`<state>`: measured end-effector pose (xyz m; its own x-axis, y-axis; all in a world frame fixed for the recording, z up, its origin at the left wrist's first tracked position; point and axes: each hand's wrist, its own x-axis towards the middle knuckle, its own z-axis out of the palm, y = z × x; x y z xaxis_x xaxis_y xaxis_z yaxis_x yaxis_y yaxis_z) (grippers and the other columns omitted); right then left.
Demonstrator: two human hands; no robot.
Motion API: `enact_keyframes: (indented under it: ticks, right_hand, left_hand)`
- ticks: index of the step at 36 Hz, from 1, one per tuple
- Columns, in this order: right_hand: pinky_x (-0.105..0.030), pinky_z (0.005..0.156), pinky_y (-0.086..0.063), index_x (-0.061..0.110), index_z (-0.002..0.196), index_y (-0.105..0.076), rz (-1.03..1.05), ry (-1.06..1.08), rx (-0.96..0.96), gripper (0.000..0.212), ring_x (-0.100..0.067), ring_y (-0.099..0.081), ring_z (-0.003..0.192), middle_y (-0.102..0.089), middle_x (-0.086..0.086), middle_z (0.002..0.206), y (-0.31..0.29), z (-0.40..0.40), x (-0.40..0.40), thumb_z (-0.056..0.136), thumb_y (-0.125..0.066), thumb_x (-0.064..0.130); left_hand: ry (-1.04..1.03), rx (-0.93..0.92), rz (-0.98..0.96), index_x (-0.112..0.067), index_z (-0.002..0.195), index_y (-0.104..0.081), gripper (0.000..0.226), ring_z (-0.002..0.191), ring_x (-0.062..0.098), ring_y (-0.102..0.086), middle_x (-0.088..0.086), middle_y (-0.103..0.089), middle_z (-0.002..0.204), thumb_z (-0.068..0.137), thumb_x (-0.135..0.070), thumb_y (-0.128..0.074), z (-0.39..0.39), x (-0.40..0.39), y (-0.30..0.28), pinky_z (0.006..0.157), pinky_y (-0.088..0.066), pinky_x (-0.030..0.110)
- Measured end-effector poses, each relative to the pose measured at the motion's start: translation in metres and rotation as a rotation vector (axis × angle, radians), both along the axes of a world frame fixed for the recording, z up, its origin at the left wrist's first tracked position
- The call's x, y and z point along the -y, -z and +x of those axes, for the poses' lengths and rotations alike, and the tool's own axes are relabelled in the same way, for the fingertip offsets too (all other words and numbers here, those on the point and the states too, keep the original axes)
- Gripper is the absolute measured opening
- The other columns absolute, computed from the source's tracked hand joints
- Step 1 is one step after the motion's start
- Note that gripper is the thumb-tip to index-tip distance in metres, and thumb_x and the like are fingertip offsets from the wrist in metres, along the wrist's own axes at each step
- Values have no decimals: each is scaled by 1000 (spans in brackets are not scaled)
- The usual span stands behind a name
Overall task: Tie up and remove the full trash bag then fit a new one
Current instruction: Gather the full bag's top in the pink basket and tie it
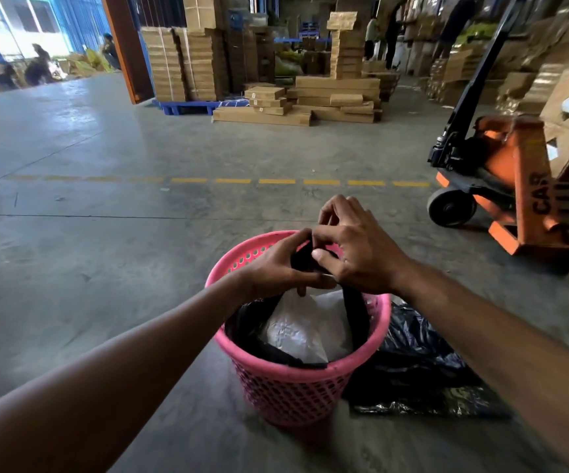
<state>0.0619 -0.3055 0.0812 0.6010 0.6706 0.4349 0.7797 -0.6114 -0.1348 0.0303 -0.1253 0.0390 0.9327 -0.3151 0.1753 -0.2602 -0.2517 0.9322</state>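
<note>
Directly above the pink basket (296,387), left hand (276,268) and right hand (354,254) both pinched the gathered black neck of the full trash bag (356,312), which sat inside the basket. Spare black bag (412,367) lay flat just right of the basket.

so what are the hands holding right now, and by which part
Both the left hand and the right hand grip the black trash bag by its gathered top ends, pinched together above the pink basket.
</note>
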Motion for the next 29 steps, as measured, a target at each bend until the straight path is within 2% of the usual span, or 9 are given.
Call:
enact_keyframes:
  ticks: [4,6,9,12,15,18,22,27,29]
  right_hand:
    - [-44,89,-45,29,79,-65,45,-62,-135,19,-16,-48,97,-48,3,101,5,4,-12,81,-59,47]
    - [-34,85,-47,26,79,-67,197,-101,-294,18,-12,-55,92,-52,4,97,4,6,-13,86,-61,42]
    - [-25,79,-46,23,88,-69,382,-67,-400,8,-5,-63,87,-64,7,93,1,15,-2,88,-61,21]
    - [-18,79,-44,26,102,-67,334,-25,-317,27,-3,-66,91,-70,11,96,5,23,12,80,-66,11]
    - [-12,80,-45,27,101,-69,284,-72,-269,33,-4,-67,92,-70,11,99,14,19,13,76,-67,5]
    - [-21,80,-51,34,91,-67,296,-116,-220,33,-5,-68,88,-71,12,93,18,14,8,72,-67,8]
    - [-28,79,-54,24,88,-72,342,-74,-187,20,-8,-69,83,-74,9,86,24,17,6,70,-71,15]
    - [-18,74,-50,22,81,-78,440,-10,-207,11,-1,-67,75,-76,10,79,24,24,10,75,-77,13]
    - [-17,70,-49,22,80,-78,465,27,-249,8,1,-66,71,-76,11,75,25,27,13,76,-79,15]
  left_hand:
    - [-39,-31,46,-12,87,-63,14,57,25,-59,23,-59,72,76,-19,-67,5,9,8,51,-49,34]
    - [-34,-68,-22,-5,81,-60,8,51,15,-53,12,-53,65,85,-13,-60,6,12,8,48,-46,30]
    - [-8,-174,-171,-12,98,-66,19,55,11,-50,-1,-54,64,104,-11,-48,4,10,3,47,-44,22]
    - [33,-262,-240,-14,115,-66,26,58,11,-50,-3,-55,64,107,-16,-40,2,3,0,51,-44,21]
    - [11,-337,-255,-7,118,-62,30,62,16,-50,3,-55,70,107,-25,-40,3,2,1,56,-44,25]
    - [9,-353,-237,9,124,-59,47,65,17,-50,7,-57,77,108,-30,-38,5,1,1,58,-43,26]
    - [31,-342,-231,6,118,-63,44,65,19,-51,8,-57,76,107,-29,-39,7,0,-2,62,-42,31]
    - [62,-398,-254,1,128,-60,43,69,21,-56,12,-59,77,107,-30,-38,9,-10,-2,64,-48,31]
    - [92,-430,-281,-6,120,-65,41,70,22,-59,14,-64,80,108,-29,-34,9,-17,-4,66,-52,30]
